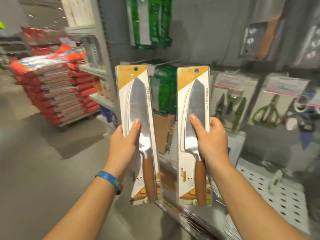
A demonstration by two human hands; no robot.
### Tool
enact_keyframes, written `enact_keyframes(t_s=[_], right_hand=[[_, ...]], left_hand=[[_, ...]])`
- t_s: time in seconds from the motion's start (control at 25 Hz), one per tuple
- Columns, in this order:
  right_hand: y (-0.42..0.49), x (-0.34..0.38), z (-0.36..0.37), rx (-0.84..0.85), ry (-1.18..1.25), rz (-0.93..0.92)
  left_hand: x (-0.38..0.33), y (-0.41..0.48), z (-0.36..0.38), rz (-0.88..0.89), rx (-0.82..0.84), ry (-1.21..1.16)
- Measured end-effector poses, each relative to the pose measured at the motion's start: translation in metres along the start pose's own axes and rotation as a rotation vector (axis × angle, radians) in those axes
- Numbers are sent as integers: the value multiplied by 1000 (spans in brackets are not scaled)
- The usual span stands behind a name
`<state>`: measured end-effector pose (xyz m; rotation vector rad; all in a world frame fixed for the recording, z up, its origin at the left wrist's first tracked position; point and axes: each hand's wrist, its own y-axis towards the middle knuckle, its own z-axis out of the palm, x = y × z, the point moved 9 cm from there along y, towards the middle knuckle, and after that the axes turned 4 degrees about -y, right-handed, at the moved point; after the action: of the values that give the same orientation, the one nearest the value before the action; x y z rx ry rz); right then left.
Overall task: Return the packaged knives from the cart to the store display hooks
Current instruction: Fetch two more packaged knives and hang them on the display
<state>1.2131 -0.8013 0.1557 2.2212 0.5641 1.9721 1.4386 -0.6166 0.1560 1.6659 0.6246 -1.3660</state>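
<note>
I hold two identical packaged knives upright side by side in front of the display wall. My left hand (123, 142) grips the left knife pack (138, 104) by its left edge, thumb across the blade. My right hand (210, 137) grips the right knife pack (194, 94) by its right edge, thumb on the blade. Each pack is a white and yellow card with a steel blade, a wooden handle and a hang hole at the top. A blue wristband (110, 181) circles my left wrist. No cart shows.
Green packs (149, 23) hang on the grey display wall above and behind the knives. Packaged scissors and tools (266, 108) hang at right. A perforated shelf (277, 193) runs along the lower right. A pallet of red sacks (52, 87) stands on the aisle floor at left.
</note>
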Motion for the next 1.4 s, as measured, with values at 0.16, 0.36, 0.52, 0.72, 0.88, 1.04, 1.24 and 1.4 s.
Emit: enact_keyframes(t_s=[0.16, 0.36, 0.52, 0.72, 0.88, 1.04, 1.24, 1.4], right_hand=[[20, -23, -52, -229, -94, 52], [33, -25, -120, -475, -218, 108], [28, -22, -185, -619, -320, 149], [47, 9, -266, -753, -409, 76], [79, 43, -330, -769, -452, -27], [119, 92, -367, -728, -456, -229], [168, 137, -393, -737, -434, -290], [181, 153, -432, -758, -472, -277]], left_hand=[[24, 37, 76, -29, 206, -76], [19, 62, 179, 23, 450, -104], [1, 39, 260, 24, 610, -176], [-52, 9, 345, 83, 719, -286], [-110, -4, 405, 166, 669, -346], [-175, 3, 436, 279, 549, -427], [-236, 12, 465, 370, 507, -464], [-255, 7, 505, 318, 572, -471]])
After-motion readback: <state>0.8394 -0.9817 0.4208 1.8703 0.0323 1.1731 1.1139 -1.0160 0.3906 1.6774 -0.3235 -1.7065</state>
